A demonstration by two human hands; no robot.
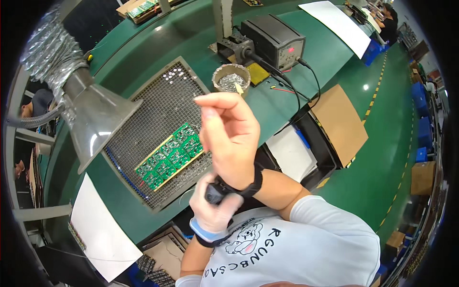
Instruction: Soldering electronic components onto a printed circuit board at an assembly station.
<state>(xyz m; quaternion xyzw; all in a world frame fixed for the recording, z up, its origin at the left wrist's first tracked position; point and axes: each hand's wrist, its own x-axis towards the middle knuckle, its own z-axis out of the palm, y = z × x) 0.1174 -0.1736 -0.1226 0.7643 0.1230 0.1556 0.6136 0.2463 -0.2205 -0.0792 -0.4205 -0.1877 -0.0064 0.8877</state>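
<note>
A grey metal fume hood [98, 119] hangs over the left of the green bench [143, 43]. Beside it, a panel of green circuit boards [169, 155] lies on a wire mesh tray [143, 119]. The gloved left hand [213, 205] closes on a black wrist strap [248, 184], seemingly gripping its clasp. The bare right hand [229, 134] is raised, fingers loosely curled, holding nothing. Behind it stand 1 tin of solder scraps [231, 80] and a black soldering station [275, 40].
</note>
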